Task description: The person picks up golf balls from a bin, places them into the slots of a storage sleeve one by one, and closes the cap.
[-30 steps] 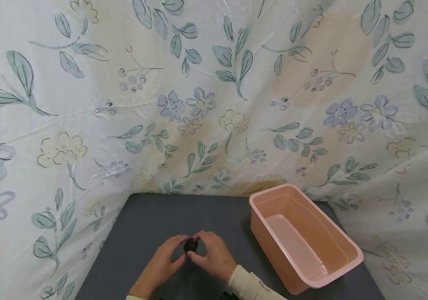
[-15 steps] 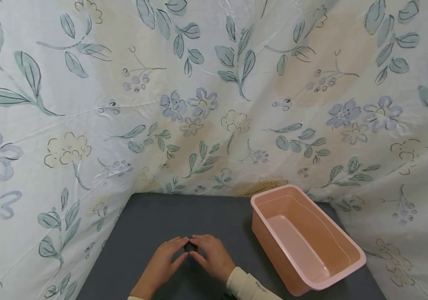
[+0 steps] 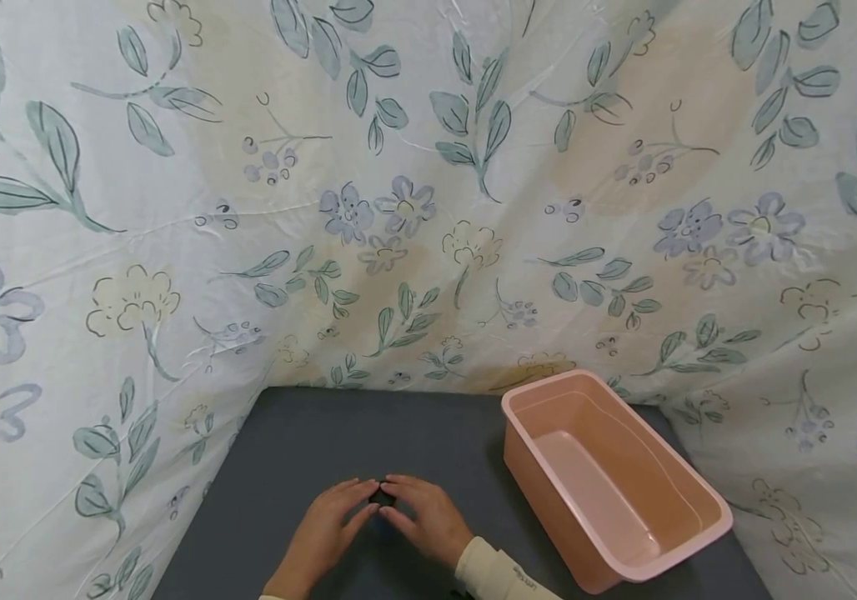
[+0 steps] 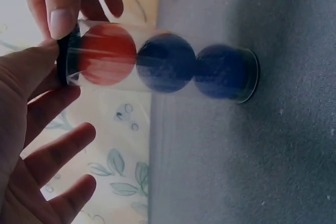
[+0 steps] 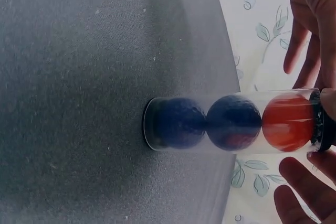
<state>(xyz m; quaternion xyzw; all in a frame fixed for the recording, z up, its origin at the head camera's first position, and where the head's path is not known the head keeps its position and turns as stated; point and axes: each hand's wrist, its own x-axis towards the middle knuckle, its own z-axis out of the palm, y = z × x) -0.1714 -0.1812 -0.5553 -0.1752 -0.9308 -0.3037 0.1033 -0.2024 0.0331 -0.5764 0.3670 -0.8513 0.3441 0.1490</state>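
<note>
A clear plastic tube (image 4: 249,74) stands upright on the dark tabletop, its base at the cloth. Stacked inside are three balls: a red ball (image 4: 107,54) at the top, then a dark blue ball (image 4: 166,63) and another blue ball (image 5: 181,123) at the bottom. A black cap (image 3: 382,497) sits at the tube's upper end. My left hand (image 3: 325,527) pinches the cap with thumb and index finger, its other fingers spread out. From the opposite side my right hand (image 3: 428,518) also pinches the cap, its fingertips close to the left ones. The head view hides most of the tube.
To the right of my hands stands a pink rectangular bin (image 3: 522,475) with nothing visible inside. A floral cloth (image 3: 428,208) hangs behind and along both sides of the dark table (image 3: 323,425).
Both hands have drawn closer around the cap, with their fingertips now nearly meeting and more of the cap covered. They sit slightly lower. The bin has stayed in place.
</note>
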